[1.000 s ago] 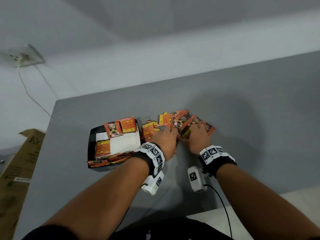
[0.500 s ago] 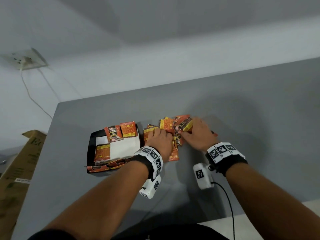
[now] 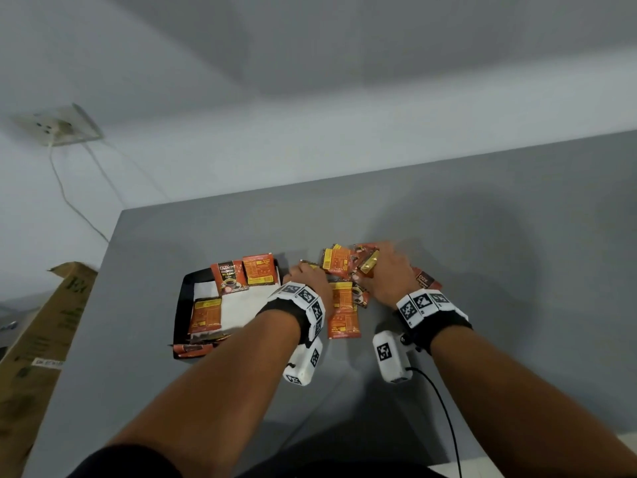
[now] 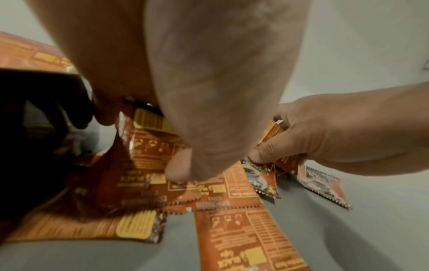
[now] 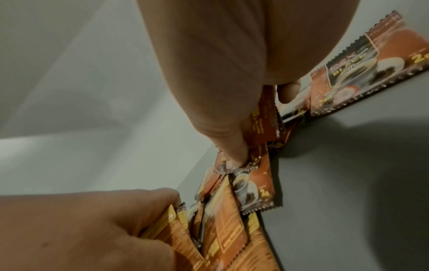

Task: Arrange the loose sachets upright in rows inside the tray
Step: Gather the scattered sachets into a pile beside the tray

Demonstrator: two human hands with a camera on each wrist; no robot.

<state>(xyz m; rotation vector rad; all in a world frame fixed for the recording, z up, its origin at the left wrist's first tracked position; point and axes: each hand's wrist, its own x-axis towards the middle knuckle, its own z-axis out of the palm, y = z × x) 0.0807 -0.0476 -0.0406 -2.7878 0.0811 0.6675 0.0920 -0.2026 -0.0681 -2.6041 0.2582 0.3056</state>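
A black tray (image 3: 180,305) with a white liner sits left of my hands. Two orange coffee sachets (image 3: 260,274) stand against its back wall, one (image 3: 206,313) leans at its left, and a few lie across its front rim (image 3: 193,347). The loose sachets (image 3: 339,267) are heaped on the grey table just right of the tray, and some (image 3: 344,320) lie flat nearer to me. My left hand (image 3: 305,272) grips a small bunch of sachets (image 5: 218,225) at the pile's left. My right hand (image 3: 379,262) pinches a few sachets (image 5: 262,126) between thumb and fingers at the pile's right.
One sachet (image 3: 425,279) lies flat on the table (image 3: 517,270) beyond my right wrist. A cardboard box (image 3: 38,339) stands off the table's left edge. The wall behind carries a socket (image 3: 58,127) with a hanging cable.
Both hands have moved farther over the pile. My right hand went from lying flat on the sachets to pinching a few. A few sachets now lie uncovered between my wrists.
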